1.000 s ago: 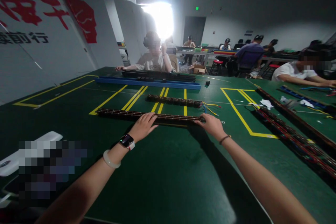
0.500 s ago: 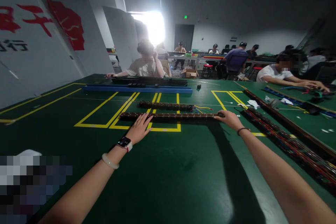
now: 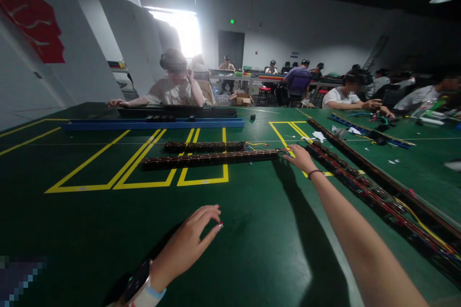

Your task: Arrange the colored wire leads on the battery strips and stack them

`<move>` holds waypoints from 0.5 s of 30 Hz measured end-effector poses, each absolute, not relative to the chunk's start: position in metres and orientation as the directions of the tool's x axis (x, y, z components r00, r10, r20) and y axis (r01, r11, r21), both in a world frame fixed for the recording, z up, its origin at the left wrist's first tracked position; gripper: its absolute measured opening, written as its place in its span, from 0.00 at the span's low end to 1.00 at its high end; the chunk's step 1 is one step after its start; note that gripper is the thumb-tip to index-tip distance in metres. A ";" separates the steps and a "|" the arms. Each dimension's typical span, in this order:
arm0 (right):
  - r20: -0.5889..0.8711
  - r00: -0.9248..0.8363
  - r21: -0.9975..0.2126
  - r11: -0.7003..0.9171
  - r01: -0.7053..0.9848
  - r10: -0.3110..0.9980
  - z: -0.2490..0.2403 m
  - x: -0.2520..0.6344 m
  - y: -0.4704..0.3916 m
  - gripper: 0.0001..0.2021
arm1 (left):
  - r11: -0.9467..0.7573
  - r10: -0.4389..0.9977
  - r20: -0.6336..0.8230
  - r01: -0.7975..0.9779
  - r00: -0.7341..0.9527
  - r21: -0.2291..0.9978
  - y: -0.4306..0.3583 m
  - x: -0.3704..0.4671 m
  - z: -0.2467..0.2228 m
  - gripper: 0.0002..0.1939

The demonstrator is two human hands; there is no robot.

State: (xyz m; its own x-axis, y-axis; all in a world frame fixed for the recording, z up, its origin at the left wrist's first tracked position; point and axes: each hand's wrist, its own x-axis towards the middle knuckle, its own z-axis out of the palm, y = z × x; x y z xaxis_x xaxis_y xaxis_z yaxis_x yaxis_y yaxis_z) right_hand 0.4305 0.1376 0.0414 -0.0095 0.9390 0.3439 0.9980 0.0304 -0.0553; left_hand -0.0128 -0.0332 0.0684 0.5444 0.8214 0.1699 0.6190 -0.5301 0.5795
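My left hand (image 3: 187, 240) hovers over the near part of the green table (image 3: 248, 259), thumb and fingers apart with nothing between them. A long dark bundle of strips (image 3: 209, 157) lies crosswise in front of me. At its right end short coloured wires (image 3: 283, 151) stick out. My right hand (image 3: 299, 158) is at these wires, its thumb and fingers spread and seemingly touching them. Just behind lies a shorter dark bundle (image 3: 205, 146) with yellow, red and blue wires at its right end.
A blue rail (image 3: 154, 123) and a black rail (image 3: 176, 112) lie at the far side, before a seated person (image 3: 176, 81). More wired bundles (image 3: 382, 201) run along the right. Crumpled white scraps (image 3: 318, 136) lie near them. Yellow tape lines (image 3: 144, 185) mark the table.
My left hand has let go of the long bundle and drawn back toward me. My right hand has loosened from the bundle's end, where wires now show. The view has turned rightward.
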 end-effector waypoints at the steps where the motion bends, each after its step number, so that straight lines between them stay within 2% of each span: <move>1: 0.349 0.019 -0.050 -0.001 0.999 0.937 0.041 0.444 0.120 0.23 | -0.501 0.838 0.167 0.612 0.519 0.612 -0.035 -0.016 0.064 0.11; 5: 0.399 0.232 -0.020 -0.244 0.969 0.887 0.035 0.507 0.022 0.18 | -0.391 0.890 0.129 0.586 0.438 0.709 -0.036 -0.032 0.039 0.10; 8: 0.470 0.425 0.005 -0.484 0.875 0.774 0.027 0.553 -0.059 0.18 | -0.327 0.916 0.116 0.546 0.385 0.772 -0.037 -0.039 0.028 0.10; 10: 0.525 0.554 0.049 -0.673 0.738 0.646 0.019 0.581 -0.105 0.20 | -0.289 0.930 0.110 0.510 0.352 0.810 -0.039 -0.041 0.028 0.12; 11: 0.503 0.600 0.080 -0.724 0.685 0.623 0.015 0.594 -0.123 0.23 | -0.278 0.937 0.118 0.496 0.329 0.823 -0.040 -0.042 0.030 0.14; 13: 0.389 0.644 0.144 -0.734 0.664 0.659 0.007 0.615 -0.148 0.30 | -0.274 0.950 0.156 0.481 0.270 0.833 -0.041 -0.043 0.034 0.16; 15: 0.258 0.671 0.133 -0.713 0.688 0.695 0.000 0.630 -0.160 0.31 | -0.289 0.954 0.209 0.479 0.215 0.829 -0.042 -0.045 0.038 0.18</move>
